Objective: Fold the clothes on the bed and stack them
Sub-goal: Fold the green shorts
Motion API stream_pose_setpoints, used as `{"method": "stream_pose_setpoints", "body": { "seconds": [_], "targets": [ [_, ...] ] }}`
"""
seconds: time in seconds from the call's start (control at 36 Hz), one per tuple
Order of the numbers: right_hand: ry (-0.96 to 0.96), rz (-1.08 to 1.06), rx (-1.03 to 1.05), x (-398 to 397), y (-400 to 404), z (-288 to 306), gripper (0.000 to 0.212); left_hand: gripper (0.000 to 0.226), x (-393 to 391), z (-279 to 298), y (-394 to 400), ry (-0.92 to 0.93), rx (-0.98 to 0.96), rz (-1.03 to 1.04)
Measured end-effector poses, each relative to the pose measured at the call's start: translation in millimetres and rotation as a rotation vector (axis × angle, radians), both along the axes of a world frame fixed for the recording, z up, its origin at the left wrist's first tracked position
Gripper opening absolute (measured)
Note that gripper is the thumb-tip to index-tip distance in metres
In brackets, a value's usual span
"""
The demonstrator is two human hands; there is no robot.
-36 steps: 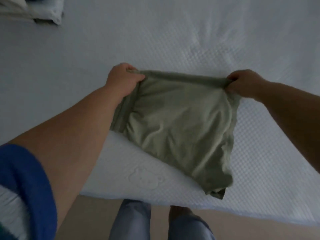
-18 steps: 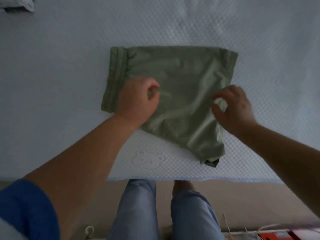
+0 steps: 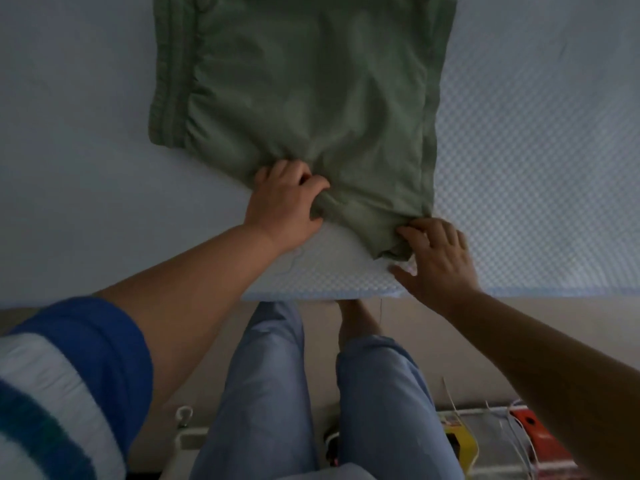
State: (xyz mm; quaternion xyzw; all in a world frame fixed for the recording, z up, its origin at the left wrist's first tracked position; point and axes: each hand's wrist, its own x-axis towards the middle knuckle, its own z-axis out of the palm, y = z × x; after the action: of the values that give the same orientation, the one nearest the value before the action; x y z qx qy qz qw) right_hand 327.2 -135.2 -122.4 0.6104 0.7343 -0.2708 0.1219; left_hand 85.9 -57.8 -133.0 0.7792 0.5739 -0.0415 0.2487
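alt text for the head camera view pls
A person's two hands grasp the near edge of green shorts lying flat on a pale bed: the left hand grips bunched fabric, the right hand pinches the near corner. Their jeans-clad legs stand below.

Both hands grip the green shorts (image 3: 304,91) at their near edge on the white bed (image 3: 536,150).

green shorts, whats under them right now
The green shorts lie flat on the white bed cover. Left hand grips the near edge; right hand pinches the near corner. Anything beneath the fabric is hidden.
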Motion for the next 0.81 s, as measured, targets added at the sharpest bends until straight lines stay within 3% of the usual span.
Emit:
{"method": "stream_pose_setpoints", "body": {
  "seconds": [0.14, 0.22, 0.36, 0.53, 0.69, 0.75, 0.81],
  "targets": [
    [0.137, -0.029, 0.299, 0, 1, -3, 0.023, 0.043, 23, 5, -21, -0.144, 0.067, -0.243],
    [0.178, -0.044, 0.359, 4, 4, -1, 0.030, 0.042, 38, 4, -31, -0.165, 0.014, -0.277],
    [0.259, -0.194, 0.371, 14, -3, 2, 0.021, 0.034, 53, -4, -32, -0.122, 0.000, -0.112],
    [0.440, -0.662, 0.136, 13, -13, 3, 0.016, 0.017, 59, -3, -35, -0.193, 0.003, -0.009],
    [0.799, -1.441, -0.285, 1, -13, 5, 0.019, 0.024, 59, 3, -36, -0.404, 0.024, -0.004],
    [0.903, -1.553, -0.409, 1, -14, 5, 0.019, 0.024, 58, 5, -36, -0.457, 0.028, -0.004],
    [0.889, -1.589, -0.468, 0, -16, 4, 0.021, 0.025, 58, 7, -38, -0.489, 0.043, 0.003]
  ]
}}
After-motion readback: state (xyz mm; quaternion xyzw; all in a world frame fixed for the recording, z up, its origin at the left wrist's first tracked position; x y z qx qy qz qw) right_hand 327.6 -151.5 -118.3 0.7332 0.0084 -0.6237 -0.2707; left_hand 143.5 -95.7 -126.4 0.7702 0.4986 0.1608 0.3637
